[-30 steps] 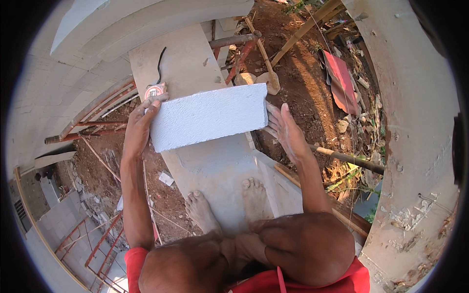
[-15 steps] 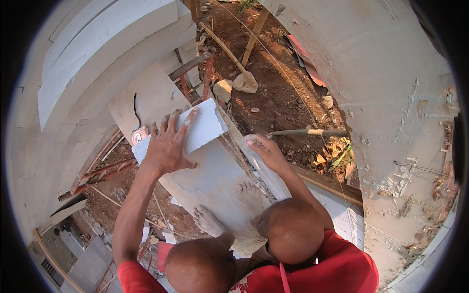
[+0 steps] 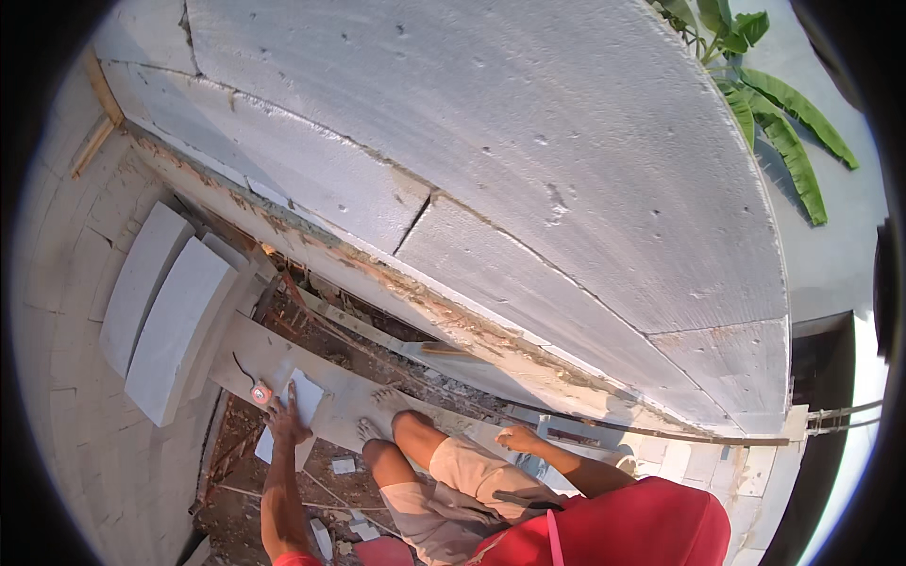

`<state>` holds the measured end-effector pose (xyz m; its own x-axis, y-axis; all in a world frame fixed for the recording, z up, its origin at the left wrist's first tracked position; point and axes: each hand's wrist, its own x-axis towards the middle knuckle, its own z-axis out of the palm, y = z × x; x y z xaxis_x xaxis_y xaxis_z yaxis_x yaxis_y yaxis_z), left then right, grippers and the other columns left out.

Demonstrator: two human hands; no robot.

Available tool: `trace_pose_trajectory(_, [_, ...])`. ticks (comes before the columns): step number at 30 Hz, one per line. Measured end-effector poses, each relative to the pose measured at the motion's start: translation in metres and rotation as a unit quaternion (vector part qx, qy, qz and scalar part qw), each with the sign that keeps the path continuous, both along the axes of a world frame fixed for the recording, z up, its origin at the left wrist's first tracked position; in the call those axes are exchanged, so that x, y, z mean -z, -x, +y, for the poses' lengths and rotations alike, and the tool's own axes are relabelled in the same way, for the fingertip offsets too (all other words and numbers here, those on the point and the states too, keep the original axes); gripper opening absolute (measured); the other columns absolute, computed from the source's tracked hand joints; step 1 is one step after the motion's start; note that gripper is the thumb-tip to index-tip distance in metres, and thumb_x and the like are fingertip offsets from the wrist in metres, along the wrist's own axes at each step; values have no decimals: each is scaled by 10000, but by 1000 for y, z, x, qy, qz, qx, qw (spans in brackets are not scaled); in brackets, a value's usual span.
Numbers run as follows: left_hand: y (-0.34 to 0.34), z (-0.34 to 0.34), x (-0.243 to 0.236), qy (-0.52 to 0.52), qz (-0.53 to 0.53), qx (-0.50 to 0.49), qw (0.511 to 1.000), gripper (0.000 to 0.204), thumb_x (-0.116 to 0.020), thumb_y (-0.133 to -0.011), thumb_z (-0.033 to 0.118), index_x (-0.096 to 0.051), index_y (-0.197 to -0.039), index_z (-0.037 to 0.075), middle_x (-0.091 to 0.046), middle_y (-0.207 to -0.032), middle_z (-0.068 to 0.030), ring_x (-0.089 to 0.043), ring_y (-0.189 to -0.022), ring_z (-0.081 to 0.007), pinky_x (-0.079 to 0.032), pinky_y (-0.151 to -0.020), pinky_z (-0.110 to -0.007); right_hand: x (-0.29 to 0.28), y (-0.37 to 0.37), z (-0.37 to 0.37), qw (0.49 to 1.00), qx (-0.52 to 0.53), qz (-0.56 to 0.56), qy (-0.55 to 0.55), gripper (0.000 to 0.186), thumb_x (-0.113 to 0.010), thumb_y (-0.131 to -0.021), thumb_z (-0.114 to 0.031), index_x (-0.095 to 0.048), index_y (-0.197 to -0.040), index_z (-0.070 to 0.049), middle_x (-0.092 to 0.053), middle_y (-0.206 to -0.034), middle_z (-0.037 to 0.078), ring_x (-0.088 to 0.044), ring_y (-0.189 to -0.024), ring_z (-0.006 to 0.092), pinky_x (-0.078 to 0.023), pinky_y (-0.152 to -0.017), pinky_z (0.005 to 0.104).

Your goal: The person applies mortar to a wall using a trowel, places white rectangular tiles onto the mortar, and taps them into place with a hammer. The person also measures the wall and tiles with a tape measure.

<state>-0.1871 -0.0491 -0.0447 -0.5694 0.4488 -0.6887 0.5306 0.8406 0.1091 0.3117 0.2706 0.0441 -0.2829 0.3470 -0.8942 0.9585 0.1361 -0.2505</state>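
Observation:
My left hand [image 3: 288, 422] lies over a small white block [image 3: 307, 394] with its fingers spread; part of the block is hidden under it. The block rests on a pale plank [image 3: 342, 415] in front of my feet. Beside my fingertips on the plank is a red-and-white tape measure [image 3: 261, 392], with a black strap trailing from it. My right hand [image 3: 517, 438] is in front of my right thigh, its fingers curled closed. Whatever it may hold is too small to make out.
A tall wall of white blocks [image 3: 528, 179] rises ahead, with a rough ledge along its foot. Larger white blocks [image 3: 179, 325] are stacked to the left. Rubble and broken pieces [image 3: 344, 465] lie below the plank. Green leaves [image 3: 788, 141] hang at the far right.
My view has tilted up toward the block wall, so the ground with the shovel is out of sight. My left hand stays on the block; my right hand's fingers now look curled.

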Motion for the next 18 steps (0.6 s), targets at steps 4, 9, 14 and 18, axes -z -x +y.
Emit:
trace_pose_trajectory(4, [-25,-24,-101,90,-38,-12,995,1501,-962,-594,295,136,-1616,362,-154,-1645,-313,-262,-1472,-551,-293,-1150,-694,-106,-41,-24,996,-35,-4,-82,525,-640,-887,-530,-751,-1067,-50,-726,-1105,236,-687,-1056,437,-544,-910,497])
trace_pose_trajectory(9, [-68,48,-190,76,-29,116,990,1503,-963,-590,299,133,-1617,360,-152,-1645,-313,-258,-1472,-553,-291,-1150,-695,-244,54,-34,977,-56,179,-103,374,-672,-900,-391,-720,-1043,-48,-732,-974,195,-698,-980,395,-536,-828,506])
trace_pose_trajectory(14, [-104,143,-266,8,-7,292,956,1505,-964,-587,303,131,-1617,358,-150,-1645,-313,-255,-1472,-554,-289,-1151,-695,-460,207,31,845,-289,413,-177,386,-659,-926,-373,-672,-1107,-32,-694,-1040,214,-673,-986,406,-522,-833,522])
trace_pose_trajectory(18, [-134,203,-306,-16,-4,386,922,1506,-965,-585,306,129,-1618,357,-148,-1645,-313,-252,-1473,-555,-287,-1152,-696,-634,265,62,669,-472,460,-344,410,-678,-906,-382,-678,-1114,-29,-715,-1058,200,-690,-969,399,-544,-787,499])
